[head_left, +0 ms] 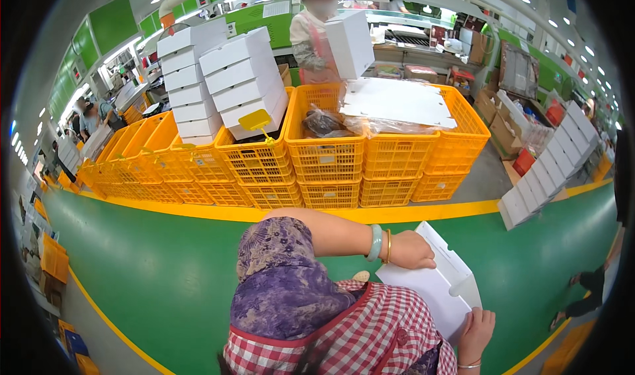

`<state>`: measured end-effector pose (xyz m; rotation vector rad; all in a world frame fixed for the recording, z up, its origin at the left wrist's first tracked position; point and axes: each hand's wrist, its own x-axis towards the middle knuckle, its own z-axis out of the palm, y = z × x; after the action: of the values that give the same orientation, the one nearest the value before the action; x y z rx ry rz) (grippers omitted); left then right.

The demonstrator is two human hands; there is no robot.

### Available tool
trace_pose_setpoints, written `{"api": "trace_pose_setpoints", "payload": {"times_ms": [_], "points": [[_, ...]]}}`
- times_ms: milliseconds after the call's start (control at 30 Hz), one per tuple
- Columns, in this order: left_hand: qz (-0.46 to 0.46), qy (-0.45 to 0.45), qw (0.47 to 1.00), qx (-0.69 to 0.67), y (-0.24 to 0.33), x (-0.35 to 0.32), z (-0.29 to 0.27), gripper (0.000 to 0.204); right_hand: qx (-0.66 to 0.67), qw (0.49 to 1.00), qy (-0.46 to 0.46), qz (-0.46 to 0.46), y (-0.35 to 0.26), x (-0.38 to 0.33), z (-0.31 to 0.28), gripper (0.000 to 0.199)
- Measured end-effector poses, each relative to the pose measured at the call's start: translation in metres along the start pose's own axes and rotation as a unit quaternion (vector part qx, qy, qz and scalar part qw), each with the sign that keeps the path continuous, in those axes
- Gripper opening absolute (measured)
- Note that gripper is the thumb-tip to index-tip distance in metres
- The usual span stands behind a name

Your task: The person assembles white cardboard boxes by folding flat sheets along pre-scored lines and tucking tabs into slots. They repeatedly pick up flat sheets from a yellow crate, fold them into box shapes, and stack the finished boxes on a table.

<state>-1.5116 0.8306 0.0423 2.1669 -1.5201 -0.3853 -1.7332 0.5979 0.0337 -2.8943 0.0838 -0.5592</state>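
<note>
A white cardboard box (426, 286) with notched flaps is held tilted in front of my body, over the green floor. My left hand (409, 249), wearing a pale green bangle and a gold one at the wrist, is closed at its upper left edge. Lower down on the opposite side, my right hand (476, 332) grips the edge near the corner, fingers curled. The fingertips of both hands are partly hidden. My left arm reaches across from the left in a purple patterned sleeve, above a red checked apron (390, 322).
Yellow plastic crates (324, 157) stand in a long row ahead. White boxes are stacked in some crates (241, 77), and a leaning stack (552, 166) stands at the right. Behind the crates, a person (314, 41) holds a white box (350, 44). Dark-trousered legs (585, 295) show at the right.
</note>
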Motion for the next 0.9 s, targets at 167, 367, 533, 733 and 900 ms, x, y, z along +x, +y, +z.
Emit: {"api": "trace_pose_setpoints", "payload": {"times_ms": [167,367,533,733,900], "points": [[0.012,0.062,0.998,-0.012,0.001,-0.004,0.011,0.038,-0.020,0.999,0.030,-0.037,-0.004,-0.010,0.016,0.027],[-0.019,0.062,0.998,0.008,0.011,-0.029,0.014,0.039,0.017,0.998,-0.038,-0.042,-0.001,-0.018,0.037,0.032],[-0.031,0.068,0.997,0.030,0.006,-0.059,0.023,0.039,0.021,0.997,-0.056,-0.041,-0.015,-0.021,0.058,0.032],[-0.019,0.119,0.989,0.082,0.000,-0.095,0.017,0.041,0.071,0.994,-0.052,-0.062,-0.051,-0.025,0.042,0.030],[0.003,0.205,0.977,0.057,-0.014,-0.153,0.002,0.043,0.058,0.993,-0.004,-0.101,-0.076,-0.040,0.036,0.027]]}}
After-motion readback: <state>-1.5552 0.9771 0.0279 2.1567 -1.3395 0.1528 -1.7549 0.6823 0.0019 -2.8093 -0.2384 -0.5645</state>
